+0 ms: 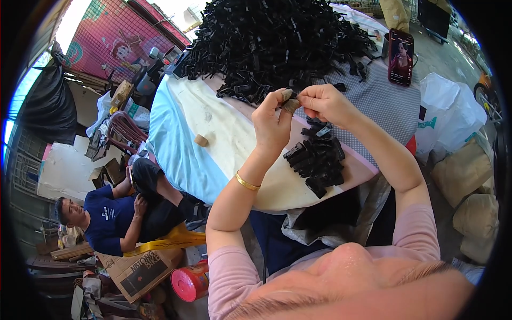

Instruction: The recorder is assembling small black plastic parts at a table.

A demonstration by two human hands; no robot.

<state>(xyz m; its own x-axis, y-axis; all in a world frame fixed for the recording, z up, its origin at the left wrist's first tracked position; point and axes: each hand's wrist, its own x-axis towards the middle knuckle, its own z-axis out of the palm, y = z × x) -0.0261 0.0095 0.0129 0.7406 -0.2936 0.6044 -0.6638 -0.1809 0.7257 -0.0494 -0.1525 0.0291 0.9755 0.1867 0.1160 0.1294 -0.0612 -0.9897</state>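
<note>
In the head view, the left hand [273, 118] is pinching a small black part [292, 96]. The right hand [328, 104] is bringing thumb and forefinger together beside it; their exact grip cannot be told. The part is hovering over the table [184, 130], between a big heap [272, 40] and a small pile [318, 162].

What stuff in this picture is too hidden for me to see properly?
All in the head view:
- Small dark piece: mostly covered by the left hand and right hand holding it.
- Top of the black heap: cut off by the upper edge.
- Cloth under that heap: buried.
- Inside of the white plastic bag: hidden by its sides.
</note>
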